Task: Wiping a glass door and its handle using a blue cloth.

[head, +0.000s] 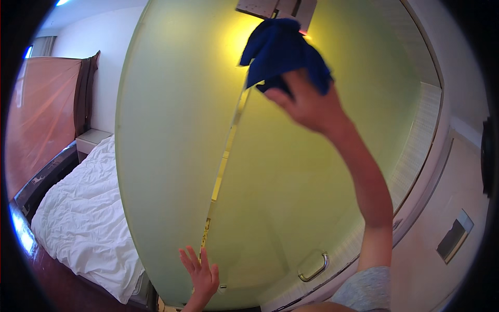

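Note:
A dark blue cloth is pinned under my right hand, which reaches up with the arm stretched, near a metal door fitting at the top. Behind the cloth stands a large frosted glass panel, tinted yellow-green by light. A narrow gap runs down between the panel and a frosted glass door. My left hand, fingers spread and holding nothing, is at the gap's lower end; whether it touches the glass I cannot tell.
A curved metal door handle sits low on the right. To the left are a bed with a rumpled white cover, a bedside table and a sheer orange curtain. A pale wall with a small plate stands at the right.

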